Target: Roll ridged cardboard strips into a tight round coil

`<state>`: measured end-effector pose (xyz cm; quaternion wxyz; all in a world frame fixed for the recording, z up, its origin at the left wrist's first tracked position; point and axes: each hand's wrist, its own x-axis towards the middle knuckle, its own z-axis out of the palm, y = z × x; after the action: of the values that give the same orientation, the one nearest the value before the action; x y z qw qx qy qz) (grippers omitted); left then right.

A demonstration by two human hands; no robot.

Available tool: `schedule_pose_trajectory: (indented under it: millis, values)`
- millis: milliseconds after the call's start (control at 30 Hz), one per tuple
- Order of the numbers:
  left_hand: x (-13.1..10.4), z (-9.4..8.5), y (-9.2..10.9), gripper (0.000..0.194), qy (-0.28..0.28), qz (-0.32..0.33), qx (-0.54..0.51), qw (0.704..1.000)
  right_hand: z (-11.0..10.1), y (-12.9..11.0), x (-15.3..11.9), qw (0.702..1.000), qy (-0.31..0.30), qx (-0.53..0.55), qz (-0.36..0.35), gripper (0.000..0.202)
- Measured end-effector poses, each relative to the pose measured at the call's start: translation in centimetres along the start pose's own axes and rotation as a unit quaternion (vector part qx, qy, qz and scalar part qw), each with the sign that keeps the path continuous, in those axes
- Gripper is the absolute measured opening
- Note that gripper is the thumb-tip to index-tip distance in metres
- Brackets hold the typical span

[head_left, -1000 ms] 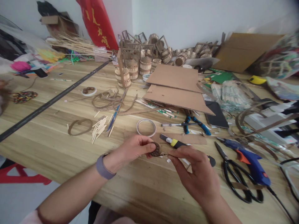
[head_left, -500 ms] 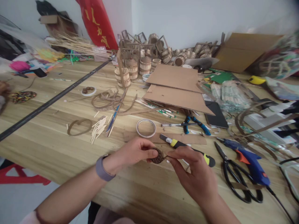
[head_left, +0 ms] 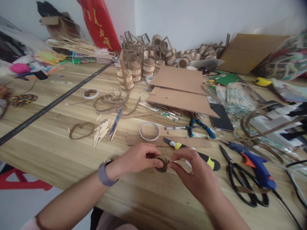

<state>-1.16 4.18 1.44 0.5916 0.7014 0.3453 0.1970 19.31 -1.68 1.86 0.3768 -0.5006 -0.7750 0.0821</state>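
Between my hands, above the near part of the table, is a small brown coil of rolled cardboard strip point(head_left: 161, 166). My left hand point(head_left: 141, 158) is closed round it, thumb on its front face, with a watch strap on that wrist. My right hand point(head_left: 194, 171) pinches the coil's right edge, where the loose end of the strip seems to be; the fingertips partly hide it. Just behind the hands lie a utility knife point(head_left: 189, 151) with a yellow and black handle, a flat cardboard strip point(head_left: 139, 140) and a roll of tape point(head_left: 150, 131).
Black scissors point(head_left: 242, 179) and a blue glue gun point(head_left: 256, 169) lie at right. Cut sticks point(head_left: 101, 132) and a curled strip point(head_left: 81, 131) lie left. Cardboard sheets point(head_left: 179, 95), pliers point(head_left: 201, 126) and small stick buckets point(head_left: 135, 70) are farther back. Another person's hand point(head_left: 3, 91) shows at far left.
My right hand has moved slightly left, closer against the coil. The coil has turned and tilted a little in my left hand, with its rim now facing up more.
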Motion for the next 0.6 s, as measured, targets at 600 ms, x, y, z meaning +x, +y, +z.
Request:
schedule_pose_trajectory:
  millis: [600]
  values:
    - [-0.23, 0.26, 0.39, 0.013, -0.069, 0.119, 0.216, 0.967, 0.50, 0.96, -0.28, 0.991, -0.128, 0.023, -0.023, 0.048]
